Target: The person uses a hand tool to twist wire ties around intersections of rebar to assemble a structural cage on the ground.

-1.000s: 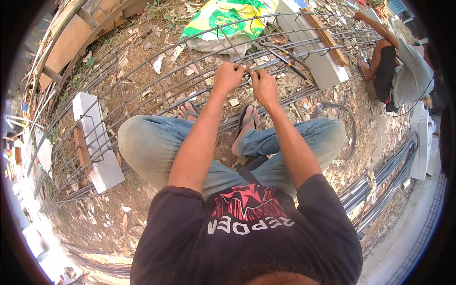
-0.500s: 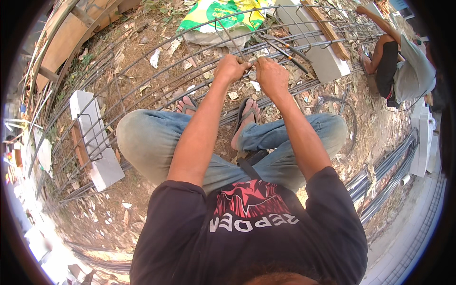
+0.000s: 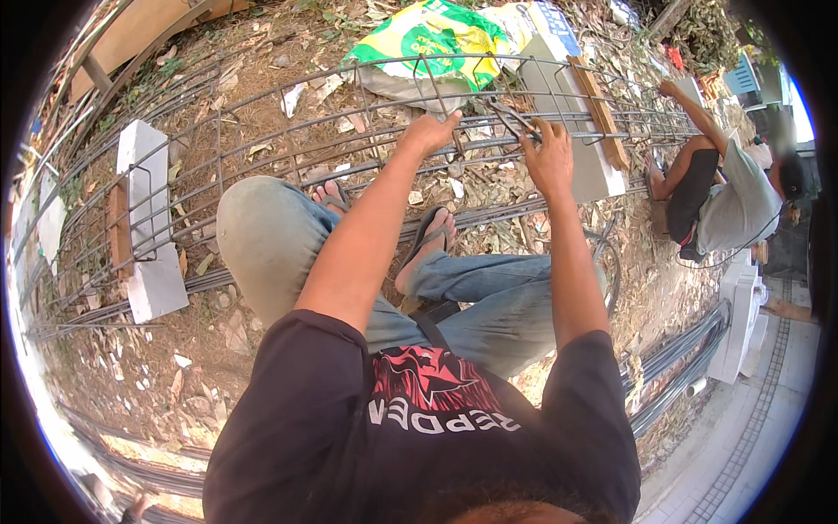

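A long cage of thin steel rebar (image 3: 288,155) with bent stirrups runs across in front of my knees. My left hand (image 3: 428,135) is closed at a rebar stirrup (image 3: 435,86), thumb and fingers pinched on it; any tie wire there is too small to make out. To its right, my right hand (image 3: 550,159) has its fingers on the handles of a pair of pincers (image 3: 506,113). The pincers' jaws point toward the far left, over the cage bars. My fingers partly cover the handles.
White blocks (image 3: 148,210) (image 3: 602,183) with wooden strips (image 3: 598,113) prop the cage on both sides. Beyond it lies a yellow-green sack (image 3: 428,44). A person (image 3: 733,201) crouches at the right. Bundled bars (image 3: 676,367) lie at the lower right; dry leaves litter the ground.
My right hand has left the spot beside my left hand and moved right onto the pincers, which were lying on the bars. The left hand stays at the stirrup. My view has shifted slightly.
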Demonstrator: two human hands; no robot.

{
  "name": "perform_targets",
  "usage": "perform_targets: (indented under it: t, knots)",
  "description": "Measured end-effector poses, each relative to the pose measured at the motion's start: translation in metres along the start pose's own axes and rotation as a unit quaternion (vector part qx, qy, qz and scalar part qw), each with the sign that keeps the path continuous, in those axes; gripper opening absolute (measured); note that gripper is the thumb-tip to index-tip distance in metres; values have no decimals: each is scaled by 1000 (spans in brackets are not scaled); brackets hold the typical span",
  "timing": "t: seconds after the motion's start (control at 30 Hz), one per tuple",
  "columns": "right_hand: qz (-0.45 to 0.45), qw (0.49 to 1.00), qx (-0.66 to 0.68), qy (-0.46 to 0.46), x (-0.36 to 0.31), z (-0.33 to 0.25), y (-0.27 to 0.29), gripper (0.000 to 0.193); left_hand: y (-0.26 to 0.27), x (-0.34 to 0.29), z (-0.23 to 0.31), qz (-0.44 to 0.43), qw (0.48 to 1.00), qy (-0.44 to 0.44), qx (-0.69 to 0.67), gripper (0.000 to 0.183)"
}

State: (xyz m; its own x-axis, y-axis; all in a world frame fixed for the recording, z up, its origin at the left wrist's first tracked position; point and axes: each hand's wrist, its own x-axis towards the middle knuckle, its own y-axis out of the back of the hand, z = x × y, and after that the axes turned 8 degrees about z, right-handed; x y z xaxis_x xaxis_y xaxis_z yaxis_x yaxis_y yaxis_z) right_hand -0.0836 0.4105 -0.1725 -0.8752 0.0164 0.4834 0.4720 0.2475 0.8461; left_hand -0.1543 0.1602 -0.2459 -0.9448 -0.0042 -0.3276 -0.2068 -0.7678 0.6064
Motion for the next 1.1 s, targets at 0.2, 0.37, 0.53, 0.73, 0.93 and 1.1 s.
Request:
perform_targets:
  t: [0.2, 0.37, 0.53, 0.73, 0.93, 1.1]
  knots:
    - [-122, 991, -41, 48, -1, 34, -10, 62, 7, -3, 13, 4, 999, 51, 19, 90]
    - [-98, 992, -73, -7, -7, 21, -19, 42, 15, -7, 28, 43, 995, 51, 71, 92]
    - [-141, 803, 462, -348, -44, -8, 13, 24, 5, -1, 24, 90, 990, 11, 104, 98]
    - [-338, 804, 360, -332, -94, -17, 62, 21, -2, 38, 6, -41, 999, 15, -25, 106]
    - [-386, 884, 193, -178, -73, -31, 66, 33, -15, 54, -6, -55, 998, -20, -22, 106]
    - [-376, 924, 55, -33, -58, -49, 68, 65, -27, 66, -8, -14, 1000, -24, -9, 97]
